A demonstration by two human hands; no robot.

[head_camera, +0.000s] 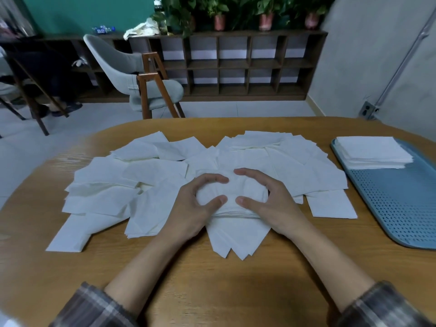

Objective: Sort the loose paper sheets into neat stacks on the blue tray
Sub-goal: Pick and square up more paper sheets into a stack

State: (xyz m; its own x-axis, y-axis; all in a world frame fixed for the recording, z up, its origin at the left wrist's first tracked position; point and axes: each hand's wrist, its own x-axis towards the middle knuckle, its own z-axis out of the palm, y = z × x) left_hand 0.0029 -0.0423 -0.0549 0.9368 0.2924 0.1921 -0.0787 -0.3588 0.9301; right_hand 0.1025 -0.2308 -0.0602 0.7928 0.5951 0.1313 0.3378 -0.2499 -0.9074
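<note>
Head view looks down on a rounded wooden table (212, 284) with a warm, grained top, most of its middle covered by loose paper sheets (132, 185) lying white and overlapped at all angles. Near the front of that spread sits a small pile (232, 197), squared up, its layered edge showing toward the person. The left hand (188, 206) and right hand (271, 201) cup it from either side, fingers curled over the far edge and thumbs hooked at the near edge, so each hand grips the pile in a half-closed C, fingertips nearly meeting across the top. Plaid sleeves (94, 308) are pushed back from the forearms. At the table's right edge lies the blue tray (398, 208), perforated (the holes run in even rows), and on its far end rests a neat stack (372, 152) of the same white sheets, well apart from the hands. Beyond the table, pale floor tiles (35, 142) lead to a grey chair (132, 74) with wooden legs and a low dark cubby shelf (236, 64) along the back. Potted plants (266, 13) stand on top of it, against a green wall (82, 13). A grey wall (377, 55) with a socket box (367, 110) closes the right side.
</note>
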